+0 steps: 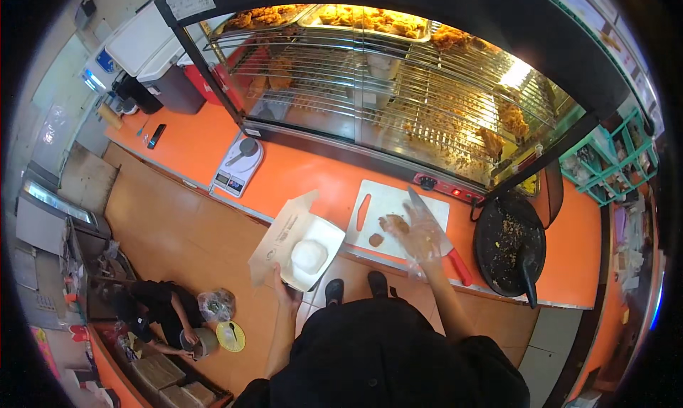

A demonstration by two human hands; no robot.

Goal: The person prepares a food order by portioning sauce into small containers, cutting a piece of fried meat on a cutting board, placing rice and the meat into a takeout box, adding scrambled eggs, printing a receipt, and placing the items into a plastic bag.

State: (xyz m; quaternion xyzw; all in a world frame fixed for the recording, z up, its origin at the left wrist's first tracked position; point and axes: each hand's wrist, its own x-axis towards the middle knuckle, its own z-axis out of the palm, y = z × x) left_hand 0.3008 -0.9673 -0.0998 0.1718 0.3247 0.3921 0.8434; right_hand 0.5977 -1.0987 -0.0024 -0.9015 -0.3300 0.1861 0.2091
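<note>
My left hand (288, 290) grips an open paper food box (331, 237) from below, its printed lid folded up. Inside rests a rounded mound of white rice (309, 256). Over a white cutting board (363, 194) is my right hand (424, 240), in a clear plastic glove with the fingers spread. Its fingertips reach brown pieces of cooked food (395, 224); whether they touch is unclear. A smaller round piece (376, 240) lies apart, towards me. The kitchen knife (460, 266) with a red handle slants across the board, partly behind the gloved hand.
Behind the board stands a glass heated display case (352, 133) with fried chicken (363, 19). A stone mortar (493, 253) with a pestle (527, 282) is on the right. Left on the orange counter (299, 168) is a kitchen scale (238, 168). Another person (160, 312) crouches at lower left.
</note>
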